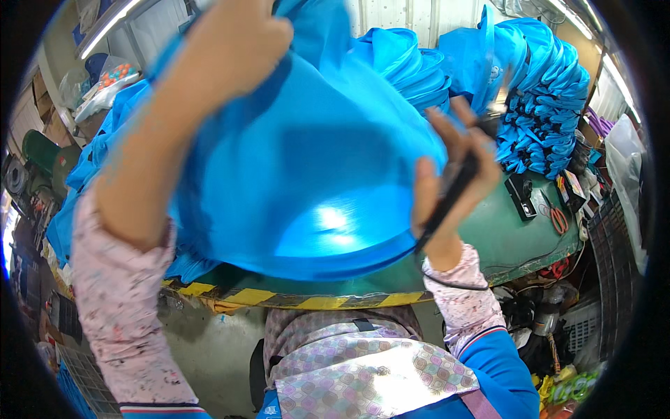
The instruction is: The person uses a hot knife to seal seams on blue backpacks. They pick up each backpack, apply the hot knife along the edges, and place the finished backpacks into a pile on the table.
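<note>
A large bright blue fabric piece (314,160) with a rounded, stiff-looking lower rim hangs in front of me above the table. My left hand (244,49) is raised at the top, its fingers closed on the blue fabric's upper part. At the fabric's right edge is my right hand (457,174), blurred, with its thumb and fingers partly spread. Across its palm lies a slim black tool (450,199), whose exact kind I cannot make out. A thin black cord (457,285) loops from it below the wrist.
The green table (502,241) has a yellow-and-black striped front edge. Stacked blue fabric pieces (537,91) stand at the back right. Near them lie a black tape dispenser (520,197) and orange-handled scissors (557,218). More blue fabric (66,216) is heaped at left.
</note>
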Tool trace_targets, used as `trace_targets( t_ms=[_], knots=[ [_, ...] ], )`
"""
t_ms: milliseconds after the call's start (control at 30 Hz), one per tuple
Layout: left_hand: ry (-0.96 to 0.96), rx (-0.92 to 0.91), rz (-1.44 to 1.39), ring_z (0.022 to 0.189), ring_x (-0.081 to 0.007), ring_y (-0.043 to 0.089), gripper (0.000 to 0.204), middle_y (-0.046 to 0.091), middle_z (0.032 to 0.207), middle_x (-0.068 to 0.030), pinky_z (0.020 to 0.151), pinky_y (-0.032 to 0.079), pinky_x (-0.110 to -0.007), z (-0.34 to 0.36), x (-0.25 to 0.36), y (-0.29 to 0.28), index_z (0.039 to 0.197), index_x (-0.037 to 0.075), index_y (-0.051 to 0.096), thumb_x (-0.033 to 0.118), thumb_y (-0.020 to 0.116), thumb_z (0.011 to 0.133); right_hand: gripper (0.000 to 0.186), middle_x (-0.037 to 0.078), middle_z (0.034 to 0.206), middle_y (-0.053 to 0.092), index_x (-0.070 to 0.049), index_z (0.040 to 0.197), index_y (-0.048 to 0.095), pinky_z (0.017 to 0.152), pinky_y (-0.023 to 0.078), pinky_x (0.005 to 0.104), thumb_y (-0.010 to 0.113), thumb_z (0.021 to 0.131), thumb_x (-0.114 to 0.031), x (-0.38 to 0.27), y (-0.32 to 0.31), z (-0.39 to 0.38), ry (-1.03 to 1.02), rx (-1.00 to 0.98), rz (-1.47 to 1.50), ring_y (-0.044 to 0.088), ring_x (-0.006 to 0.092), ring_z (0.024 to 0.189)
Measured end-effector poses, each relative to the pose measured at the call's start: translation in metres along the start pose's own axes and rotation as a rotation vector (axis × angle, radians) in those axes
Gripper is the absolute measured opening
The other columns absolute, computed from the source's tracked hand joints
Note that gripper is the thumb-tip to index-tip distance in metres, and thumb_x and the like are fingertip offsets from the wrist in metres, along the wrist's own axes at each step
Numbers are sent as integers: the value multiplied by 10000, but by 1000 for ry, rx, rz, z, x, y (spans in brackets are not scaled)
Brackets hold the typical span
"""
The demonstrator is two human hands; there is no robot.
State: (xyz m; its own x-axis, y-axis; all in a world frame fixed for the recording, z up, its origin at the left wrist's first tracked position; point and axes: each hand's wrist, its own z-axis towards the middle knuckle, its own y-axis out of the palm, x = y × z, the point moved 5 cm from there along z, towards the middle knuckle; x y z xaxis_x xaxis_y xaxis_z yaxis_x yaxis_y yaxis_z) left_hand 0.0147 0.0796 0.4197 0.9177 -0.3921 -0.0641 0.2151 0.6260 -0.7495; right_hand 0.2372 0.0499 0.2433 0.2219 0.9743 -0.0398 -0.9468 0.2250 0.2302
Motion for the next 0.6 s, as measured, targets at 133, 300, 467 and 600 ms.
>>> trace_targets(
  t_ms=[133,300,467,600],
  knots=[
    [395,-240,-30,900,-204,653,420,683,1005,-147,877,517,-324,22,55,-99,1204,35,637,-49,506,813,727,296,1454,412,-9,1401,275,1145,334,537,756,876,-156,-1,-42,35,-66,161,-185,481,402,1311],
    [601,-264,-345,811,-161,618,325,689,941,-78,762,498,-277,58,53,-97,1023,11,656,-133,492,782,770,303,1517,343,-54,1442,228,1137,340,489,749,886,-159,-13,-41,34,-179,-6,-376,461,382,1331],
    [695,173,122,884,-323,652,218,669,903,-159,817,501,-439,61,22,-41,1006,51,662,7,626,795,576,281,1376,479,-105,1336,333,967,457,367,697,892,-61,-41,-4,-12,-123,-129,-189,553,309,1177],
    [383,203,-25,960,-312,641,274,640,1006,-202,861,514,-408,5,17,-2,1131,23,618,128,560,886,470,238,1322,565,-56,1279,442,975,438,383,677,876,4,-30,35,-31,104,-69,-30,564,305,1179]
  ],
)
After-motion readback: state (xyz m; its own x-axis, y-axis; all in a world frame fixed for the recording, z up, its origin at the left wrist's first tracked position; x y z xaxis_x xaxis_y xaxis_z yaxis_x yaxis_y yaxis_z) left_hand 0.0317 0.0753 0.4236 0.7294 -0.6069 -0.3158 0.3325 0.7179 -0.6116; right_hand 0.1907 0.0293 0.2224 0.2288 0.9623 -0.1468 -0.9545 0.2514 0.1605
